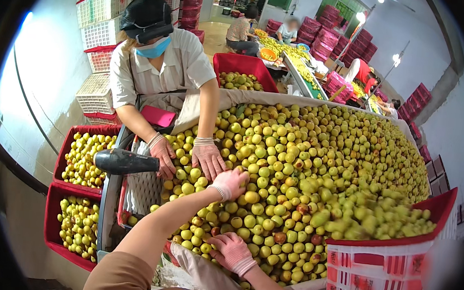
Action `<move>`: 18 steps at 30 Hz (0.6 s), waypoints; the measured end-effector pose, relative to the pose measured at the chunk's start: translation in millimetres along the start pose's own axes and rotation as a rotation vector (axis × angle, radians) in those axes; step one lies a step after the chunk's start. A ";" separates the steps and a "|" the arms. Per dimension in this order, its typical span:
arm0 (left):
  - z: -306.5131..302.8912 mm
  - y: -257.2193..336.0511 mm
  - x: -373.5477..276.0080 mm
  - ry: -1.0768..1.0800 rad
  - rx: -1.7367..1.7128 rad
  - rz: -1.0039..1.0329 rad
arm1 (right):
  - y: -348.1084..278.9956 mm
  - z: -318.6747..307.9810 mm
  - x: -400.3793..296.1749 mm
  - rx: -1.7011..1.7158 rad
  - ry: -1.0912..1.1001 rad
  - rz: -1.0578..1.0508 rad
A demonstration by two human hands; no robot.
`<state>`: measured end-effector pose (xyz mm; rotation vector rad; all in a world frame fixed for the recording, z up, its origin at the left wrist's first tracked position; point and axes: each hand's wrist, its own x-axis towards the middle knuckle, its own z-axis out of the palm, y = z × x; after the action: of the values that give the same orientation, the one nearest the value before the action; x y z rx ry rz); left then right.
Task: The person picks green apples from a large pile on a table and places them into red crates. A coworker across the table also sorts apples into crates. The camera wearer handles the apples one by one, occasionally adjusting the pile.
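Small round green-yellow fruit, some with reddish-brown patches, probably jujubes (291,148), fill a large cloth-lined sorting table. My left hand (229,183), in a pink-and-white knit glove, reaches across onto the fruit, close beside a co-worker's gloved hand (208,157). Nearer to me, my right hand (233,252), gloved alike, rests on the fruit by the near cloth edge, thumb and fingers spread. Whether either hand grips a fruit is hidden. At the right, a red-lined white plastic crate (375,269) is tipped, and blurred fruit spills from it onto the heap.
A co-worker in a cap and mask stands across at the left. A black hair dryer (126,162) lies by a padded chute (143,191). Two red-lined crates of fruit (52,217) stand at the left, another (249,64) behind the table. Further back, several people sit by a conveyor (305,83).
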<state>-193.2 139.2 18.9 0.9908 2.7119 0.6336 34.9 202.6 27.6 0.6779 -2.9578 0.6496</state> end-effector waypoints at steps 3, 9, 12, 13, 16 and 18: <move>0.9 -6.7 -57.5 0.162 -0.120 0.195 | 2.5 0.3 0.8 0.096 0.073 -0.030; 13.6 -30.9 -129.1 0.779 -0.775 -0.153 | 32.3 -56.0 9.2 -0.196 0.526 0.106; 22.8 -34.9 -144.7 0.802 -1.245 -0.331 | 55.3 -68.4 -1.0 -0.540 0.601 0.232; 32.0 -36.4 -147.5 0.863 -1.170 -0.277 | 58.4 -73.2 -3.3 -0.608 0.572 0.262; 46.5 -35.2 -150.0 0.913 -0.652 -0.210 | 65.1 -89.2 -9.4 -0.745 0.409 0.342; 43.6 -35.2 -148.6 0.899 -0.627 -0.225 | 66.9 -96.5 -9.6 -0.771 0.341 0.341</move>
<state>-86.8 32.8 -31.8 0.2403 2.8177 2.0983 9.9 300.5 88.2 -0.0059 -2.6729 -0.3531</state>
